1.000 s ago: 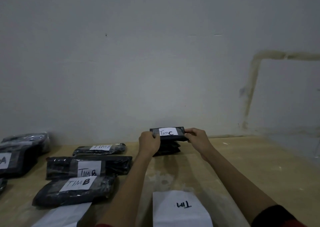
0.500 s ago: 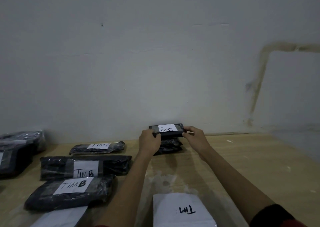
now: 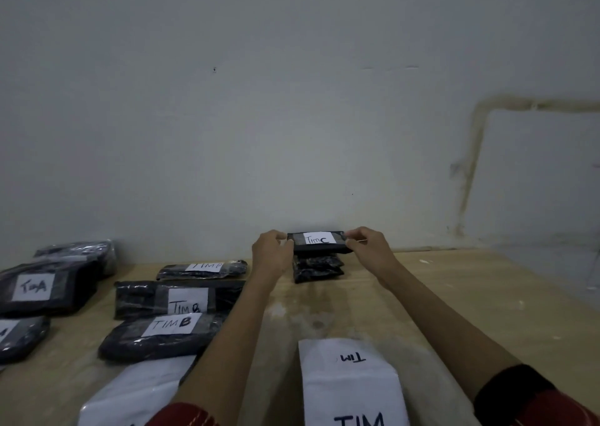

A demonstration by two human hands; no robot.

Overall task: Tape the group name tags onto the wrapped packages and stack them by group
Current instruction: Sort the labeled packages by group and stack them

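Black Tim C package (image 3: 319, 245), ends gripped by fingers of left hand (image 3: 271, 252) and right hand (image 3: 368, 247), two paper sheets (image 3: 350, 383).

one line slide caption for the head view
Left hand and right hand grip a Tim C package over the stack by the wall; Tim B packages lie left.

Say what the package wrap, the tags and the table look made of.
Wrap: dark plastic film, likely; it crinkles and glints. Tags: matte white paper, marker lettering. Table: pale wood or wood-look board, dull, faintly grained and stained.
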